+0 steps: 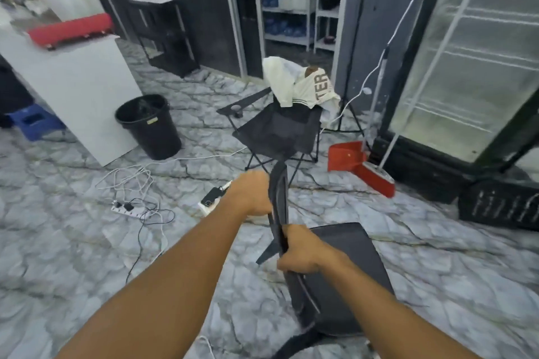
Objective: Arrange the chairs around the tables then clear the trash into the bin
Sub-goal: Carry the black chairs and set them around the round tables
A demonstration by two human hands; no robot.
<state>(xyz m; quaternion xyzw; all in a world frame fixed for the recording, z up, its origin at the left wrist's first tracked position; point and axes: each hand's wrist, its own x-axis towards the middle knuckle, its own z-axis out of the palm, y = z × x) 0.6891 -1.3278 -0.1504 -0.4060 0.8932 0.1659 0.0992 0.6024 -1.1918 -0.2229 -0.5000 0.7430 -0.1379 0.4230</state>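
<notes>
A black plastic chair (347,277) stands right in front of me, its backrest edge-on and its seat to the right. My left hand (250,192) grips the top of the backrest. My right hand (300,253) grips the backrest lower down. A black folding camp chair (277,128) with a white shirt (303,86) draped over its back stands farther off. A black bin (148,125) sits on the floor at the left, next to a white table (73,87).
A power strip (129,210) with tangled cables and a phone (211,197) lie on the marble floor left of my hands. A red dustpan (344,157) and mop lean by the glass-door fridge (472,67) at right. A black crate (498,204) sits far right.
</notes>
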